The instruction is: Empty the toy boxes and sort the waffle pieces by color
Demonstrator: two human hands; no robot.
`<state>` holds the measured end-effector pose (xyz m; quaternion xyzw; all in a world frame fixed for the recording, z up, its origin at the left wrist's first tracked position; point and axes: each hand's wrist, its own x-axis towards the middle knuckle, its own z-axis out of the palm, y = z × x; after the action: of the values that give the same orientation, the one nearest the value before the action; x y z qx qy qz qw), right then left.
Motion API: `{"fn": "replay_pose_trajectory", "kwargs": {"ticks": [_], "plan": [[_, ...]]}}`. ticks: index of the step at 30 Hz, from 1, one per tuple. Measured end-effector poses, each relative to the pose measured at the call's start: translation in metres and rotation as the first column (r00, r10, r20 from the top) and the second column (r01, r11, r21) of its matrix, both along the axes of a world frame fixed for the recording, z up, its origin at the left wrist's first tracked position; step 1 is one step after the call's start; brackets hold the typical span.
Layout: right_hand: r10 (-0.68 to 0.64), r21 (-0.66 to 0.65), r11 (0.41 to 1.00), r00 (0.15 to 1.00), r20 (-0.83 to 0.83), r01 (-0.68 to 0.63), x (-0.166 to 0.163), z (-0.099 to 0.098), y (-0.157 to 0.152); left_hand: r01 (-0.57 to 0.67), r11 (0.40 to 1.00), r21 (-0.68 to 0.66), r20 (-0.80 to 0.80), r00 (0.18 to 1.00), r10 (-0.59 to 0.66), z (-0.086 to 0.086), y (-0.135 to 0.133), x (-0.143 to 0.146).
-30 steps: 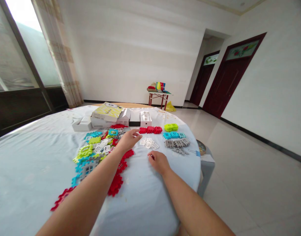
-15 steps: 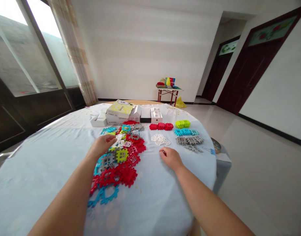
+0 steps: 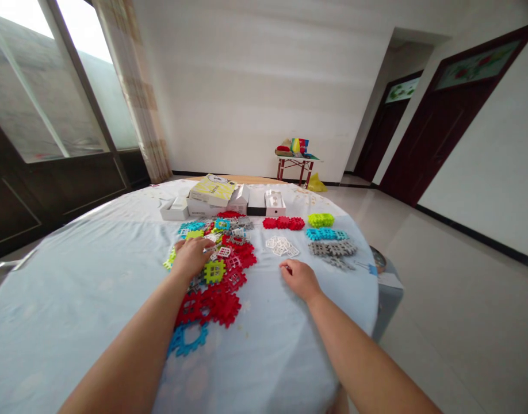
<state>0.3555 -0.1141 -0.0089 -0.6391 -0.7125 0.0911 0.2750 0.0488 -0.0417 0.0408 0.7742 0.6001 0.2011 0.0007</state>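
Observation:
My left hand (image 3: 192, 256) rests on a mixed pile of plastic interlocking pieces (image 3: 216, 270) in red, blue, green, grey and white, its fingers curled down onto small white pieces. My right hand (image 3: 299, 278) lies on the light blue tablecloth (image 3: 74, 276) with its fingers curled under, just in front of a small heap of white pieces (image 3: 282, 246). Sorted groups lie beyond: red pieces (image 3: 283, 222), green pieces (image 3: 320, 219), blue pieces (image 3: 326, 233) and grey pieces (image 3: 333, 249).
Several white boxes and a yellow box (image 3: 214, 190) stand at the table's far side. A grey stool (image 3: 387, 284) stands right of the table. A small red-legged table (image 3: 295, 163) with coloured things stands by the far wall. Dark doors are on the right.
My left hand drew back from near the red group to the mixed pile, and now lies lower on it. The right hand stayed put. The camera view turned slightly.

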Motion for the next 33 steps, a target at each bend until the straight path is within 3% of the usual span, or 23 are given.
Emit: {"fn": "replay_pose_trajectory", "kwargs": {"ticks": [3,5,11,18,22,26,33], "plan": [[-0.005,-0.013,1.0,1.0,0.004,0.005,0.0,0.0,0.0,-0.004,0.999,0.04,0.041,0.999,0.002,0.007,-0.004,0.002],[-0.008,-0.017,1.0,1.0,0.009,0.008,0.0,0.001,0.0,0.006,0.998,0.057,0.148,0.989,-0.014,0.014,-0.007,0.007],[-0.005,-0.029,1.0,1.0,0.001,0.005,0.0,0.004,0.0,0.049,0.998,-0.039,0.434,0.901,-0.027,0.034,-0.015,0.045],[-0.023,-0.032,0.999,1.0,-0.004,0.022,0.0,0.003,0.001,0.194,0.969,-0.154,0.534,0.841,-0.084,0.026,0.004,0.115],[-0.02,-0.029,0.999,1.0,-0.001,0.02,0.001,0.001,0.002,0.236,0.957,-0.168,0.563,0.82,-0.103,0.021,0.015,0.138],[-0.017,-0.034,0.999,1.0,0.002,0.017,0.001,0.0,0.003,0.226,0.968,-0.107,0.516,0.845,-0.14,0.024,0.009,0.127],[-0.002,-0.024,1.0,1.0,0.016,0.002,0.002,0.002,0.001,0.265,0.964,-0.013,0.296,0.922,-0.249,0.022,-0.023,0.063]]}}
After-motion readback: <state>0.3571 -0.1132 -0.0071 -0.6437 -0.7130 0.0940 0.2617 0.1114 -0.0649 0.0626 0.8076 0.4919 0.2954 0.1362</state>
